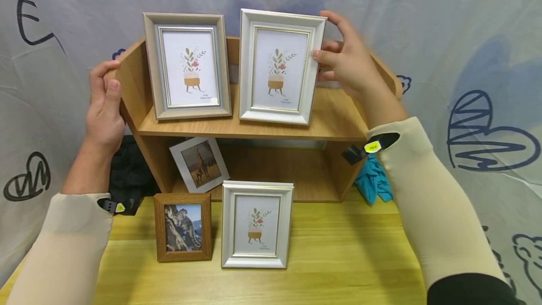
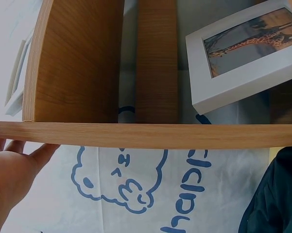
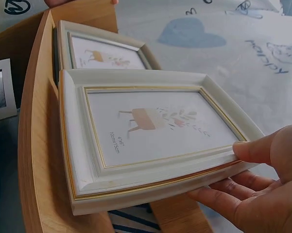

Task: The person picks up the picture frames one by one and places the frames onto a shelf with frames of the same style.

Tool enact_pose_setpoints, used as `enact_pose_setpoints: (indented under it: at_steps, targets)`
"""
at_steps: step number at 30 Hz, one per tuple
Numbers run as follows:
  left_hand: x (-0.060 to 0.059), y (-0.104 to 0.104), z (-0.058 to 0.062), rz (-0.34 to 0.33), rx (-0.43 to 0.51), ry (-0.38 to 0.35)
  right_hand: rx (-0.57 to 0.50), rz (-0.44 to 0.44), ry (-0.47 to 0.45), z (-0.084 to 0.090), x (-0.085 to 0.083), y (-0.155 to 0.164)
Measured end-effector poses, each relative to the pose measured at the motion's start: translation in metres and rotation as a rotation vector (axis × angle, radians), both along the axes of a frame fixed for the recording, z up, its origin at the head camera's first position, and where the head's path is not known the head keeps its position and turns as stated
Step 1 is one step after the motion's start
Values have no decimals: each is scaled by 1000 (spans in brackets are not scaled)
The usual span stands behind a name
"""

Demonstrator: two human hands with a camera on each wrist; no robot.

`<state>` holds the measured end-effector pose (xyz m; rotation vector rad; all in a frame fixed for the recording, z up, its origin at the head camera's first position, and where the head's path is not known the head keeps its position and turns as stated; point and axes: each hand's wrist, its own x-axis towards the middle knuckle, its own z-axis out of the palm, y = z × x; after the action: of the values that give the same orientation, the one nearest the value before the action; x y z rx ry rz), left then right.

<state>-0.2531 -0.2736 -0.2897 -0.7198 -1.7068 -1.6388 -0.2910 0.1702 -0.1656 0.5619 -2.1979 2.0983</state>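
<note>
Several fingers and the thumb of the right hand (image 1: 350, 62) pinch the side of the upper white frame (image 1: 277, 67), seemingly steadying it at the top shelf (image 1: 338, 113), while the left hand (image 1: 104, 112) grips the side panel (image 1: 134, 76), perhaps bracing it.

From afar I had the head view facing down at the wooden shelf (image 1: 254, 132) from its front, the left wrist's close before its left side, the right wrist's near its right, facing left and sharing the upper white frame (image 1: 278, 67) with the head's.
</note>
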Motion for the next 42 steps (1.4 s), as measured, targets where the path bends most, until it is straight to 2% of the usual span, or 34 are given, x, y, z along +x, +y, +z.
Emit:
enact_pose_setpoints:
  at_steps: [4,13,24,31,36,42]
  targets:
    - [0,1,0,-10,6,5,-2,0,-20,-3,-10,-5]
    - [0,1,1,-17,43,-33,-8,2,-85,-5,-24,-8]
    - [1,1,1,-29,56,-28,36,37,-113,-5,-30,-8]
    - [3,1,1,-7,33,-26,50,61,-114,-7,-32,-7]
    - [5,2,2,1,18,-20,27,80,-124,-8,-32,-6]
    - [2,1,1,11,13,-18,13,78,-129,-8,-31,-6]
